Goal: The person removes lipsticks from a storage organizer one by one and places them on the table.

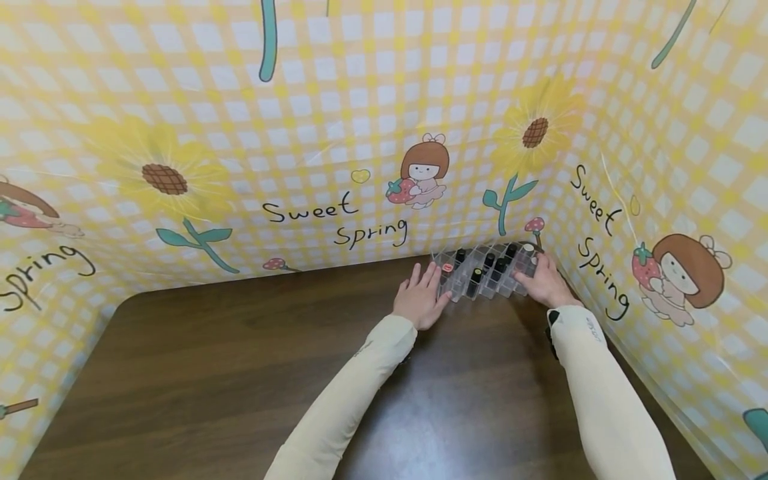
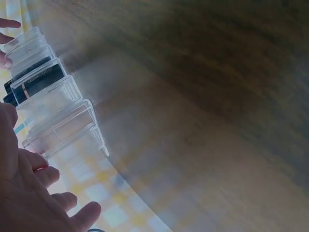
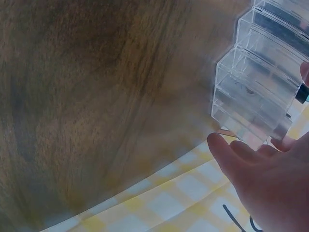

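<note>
A clear plastic lipstick organizer [image 1: 487,285] with diamond-shaped slots stands on the table against the back cloth. Several black-capped lipstick tubes [image 1: 474,283] stick up from its slots. My left hand [image 1: 417,298] lies along its left end with fingers straight and thumb near the front corner. In the left wrist view those fingers [image 2: 46,176] are spread beside the clear wall. At the other end my right hand [image 1: 543,280] grips the organizer, thumb over the front and fingers around the side. The right wrist view shows these fingers [image 3: 231,152] right at its end wall.
The dark wooden table [image 1: 210,373] extends to the left and toward me. A yellow checked cloth [image 1: 312,133] with printed flowers rises behind it and on both sides. The right side cloth [image 1: 690,280] comes close to my right forearm.
</note>
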`<state>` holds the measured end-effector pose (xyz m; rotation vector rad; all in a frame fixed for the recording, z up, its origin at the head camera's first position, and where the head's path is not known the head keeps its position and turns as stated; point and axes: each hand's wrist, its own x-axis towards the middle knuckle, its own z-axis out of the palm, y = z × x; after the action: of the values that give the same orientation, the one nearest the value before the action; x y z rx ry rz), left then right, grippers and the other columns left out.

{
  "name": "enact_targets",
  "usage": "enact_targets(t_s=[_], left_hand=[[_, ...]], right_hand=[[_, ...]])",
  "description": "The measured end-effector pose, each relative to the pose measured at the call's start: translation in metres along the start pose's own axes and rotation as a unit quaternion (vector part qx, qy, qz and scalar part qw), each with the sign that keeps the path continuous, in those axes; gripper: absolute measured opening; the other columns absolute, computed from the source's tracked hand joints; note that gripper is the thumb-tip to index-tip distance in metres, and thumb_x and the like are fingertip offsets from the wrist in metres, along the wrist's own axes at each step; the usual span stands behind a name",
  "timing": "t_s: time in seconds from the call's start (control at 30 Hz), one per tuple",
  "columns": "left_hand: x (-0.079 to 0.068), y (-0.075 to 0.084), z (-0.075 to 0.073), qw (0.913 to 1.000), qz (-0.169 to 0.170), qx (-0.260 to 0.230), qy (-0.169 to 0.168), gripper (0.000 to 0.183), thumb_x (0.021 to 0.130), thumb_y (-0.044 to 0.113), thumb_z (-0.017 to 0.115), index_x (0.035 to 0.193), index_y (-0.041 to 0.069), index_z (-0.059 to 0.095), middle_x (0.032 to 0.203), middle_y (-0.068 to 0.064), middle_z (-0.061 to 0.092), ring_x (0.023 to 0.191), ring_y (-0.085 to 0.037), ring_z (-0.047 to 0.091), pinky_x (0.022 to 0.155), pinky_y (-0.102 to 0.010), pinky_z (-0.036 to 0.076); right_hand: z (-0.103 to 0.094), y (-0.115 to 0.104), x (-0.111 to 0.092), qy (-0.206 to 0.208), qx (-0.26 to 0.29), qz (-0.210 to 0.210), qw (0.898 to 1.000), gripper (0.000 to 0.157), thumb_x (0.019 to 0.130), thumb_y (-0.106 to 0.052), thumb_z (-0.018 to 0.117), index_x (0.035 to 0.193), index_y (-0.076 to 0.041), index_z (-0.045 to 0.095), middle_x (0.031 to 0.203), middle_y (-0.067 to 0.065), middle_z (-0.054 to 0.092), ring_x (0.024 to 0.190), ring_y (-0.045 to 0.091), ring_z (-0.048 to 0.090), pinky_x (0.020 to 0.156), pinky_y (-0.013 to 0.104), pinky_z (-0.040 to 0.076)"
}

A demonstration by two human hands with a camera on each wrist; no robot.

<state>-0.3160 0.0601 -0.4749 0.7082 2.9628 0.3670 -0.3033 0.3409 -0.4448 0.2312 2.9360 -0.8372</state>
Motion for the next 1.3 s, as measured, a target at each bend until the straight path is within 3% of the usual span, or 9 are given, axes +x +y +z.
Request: enact_targets(t_s=[0.43, 0.7, 1.3], left_hand=[[0.000, -0.004, 0.000, 0.9989, 0.015, 0.043, 0.004, 0.065, 0.102, 0.052, 0.026, 0.157, 0.019, 0.014, 0.164, 0.002, 0.010, 0.152, -0.026, 0.005, 0.120, -0.047, 0.023], [0.002, -0.006, -0.003, 0.9988, 0.017, 0.047, -0.001, 0.064, 0.102, 0.052, 0.028, 0.157, 0.020, 0.014, 0.164, 0.003, 0.009, 0.152, -0.025, 0.002, 0.120, -0.047, 0.023], [0.002, -0.007, -0.004, 0.9996, 0.017, 0.024, -0.002, 0.064, 0.102, 0.052, 0.027, 0.157, 0.019, 0.015, 0.164, 0.002, 0.009, 0.152, -0.027, 0.006, 0.119, -0.047, 0.026]], right_hand=[[0.004, 0.003, 0.004, 0.019, 0.008, 0.006, 1.000, 0.093, 0.092, -0.037, 0.054, 0.148, 0.014, 0.001, 0.151, 0.041, 0.003, 0.131, 0.057, 0.027, 0.113, 0.061, 0.026], [0.006, 0.000, 0.007, 0.028, 0.015, 0.017, 0.999, 0.093, 0.092, -0.034, 0.055, 0.149, 0.014, -0.001, 0.153, 0.039, -0.002, 0.136, 0.058, 0.018, 0.115, 0.061, 0.020], [0.005, -0.008, 0.007, 0.021, 0.006, 0.034, 0.999, 0.093, 0.093, -0.033, 0.055, 0.147, 0.017, -0.001, 0.152, 0.040, -0.003, 0.130, 0.059, 0.028, 0.112, 0.059, 0.028]])
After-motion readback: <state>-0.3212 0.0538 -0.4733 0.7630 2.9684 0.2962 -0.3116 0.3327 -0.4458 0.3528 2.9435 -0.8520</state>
